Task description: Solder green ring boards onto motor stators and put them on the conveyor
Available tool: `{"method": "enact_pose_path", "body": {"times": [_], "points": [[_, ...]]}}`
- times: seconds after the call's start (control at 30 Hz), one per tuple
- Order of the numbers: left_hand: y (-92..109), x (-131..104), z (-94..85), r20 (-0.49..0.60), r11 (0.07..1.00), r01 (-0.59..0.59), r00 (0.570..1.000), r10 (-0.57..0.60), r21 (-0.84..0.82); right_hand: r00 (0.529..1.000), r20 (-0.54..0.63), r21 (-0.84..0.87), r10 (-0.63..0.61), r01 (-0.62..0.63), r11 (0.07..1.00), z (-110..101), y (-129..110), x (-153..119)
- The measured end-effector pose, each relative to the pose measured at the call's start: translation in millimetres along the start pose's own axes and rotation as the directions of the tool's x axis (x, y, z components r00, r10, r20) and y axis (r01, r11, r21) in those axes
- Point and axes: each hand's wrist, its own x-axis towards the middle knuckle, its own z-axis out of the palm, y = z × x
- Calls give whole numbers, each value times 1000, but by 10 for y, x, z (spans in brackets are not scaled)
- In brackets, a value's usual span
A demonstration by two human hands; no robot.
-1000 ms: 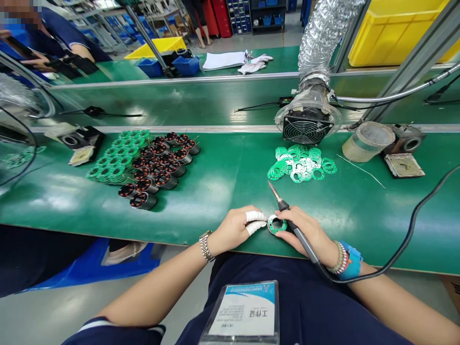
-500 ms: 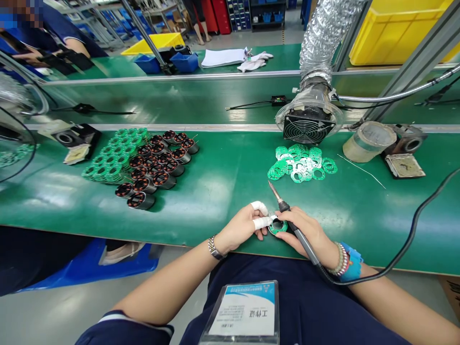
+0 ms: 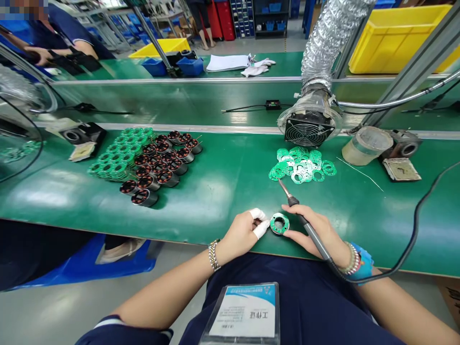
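Near the table's front edge sits a motor stator topped with a green ring-shaped circuit board. My left hand, with white covers on thumb and forefinger, is closed at the stator's left side, its fingertips against the edge. A soldering iron lies in my right hand, its tip pointing up and left, away from the stator. The right thumb tip touches the stator's lower right side, while the forefinger reaches out above it. Past the iron's tip is a loose pile of ring boards.
Copper-wound stators stand in rows at left, beside stacked green boards. A fume fan hangs behind the pile. A tub, a soldering iron stand and a solder wire are at right. The iron's cable loops rightward.
My left fingers have drawn back from the top of the ring board to its left edge. The right forefinger has lifted off the board, and the iron has shifted slightly right.
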Motion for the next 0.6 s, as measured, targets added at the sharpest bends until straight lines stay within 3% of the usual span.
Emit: {"method": "enact_pose_path", "body": {"times": [0.13,0.27,0.33,0.43,0.5,0.6], "points": [[-6,-77,24,-16,993,-63,998,65,102,995,-23,-85,-93,91,992,89,-52,-66],[0,-7,-33,55,963,-168,986,160,209,995,-50,-91,-89,84,992,152,-63,-67],[2,30,-77,153,993,-78,986,65,83,994,-55,-85,-93,88,992,154,-57,-54],[-5,53,-146,309,991,97,949,-64,-93,995,-48,-65,-91,88,994,139,-48,-35],[-20,47,-185,278,1000,-3,961,5,-6,995,-39,-49,-95,93,994,128,-44,-29],[-51,30,-224,204,922,-287,949,239,259,994,-39,-44,-99,98,994,122,-38,-30]]}}
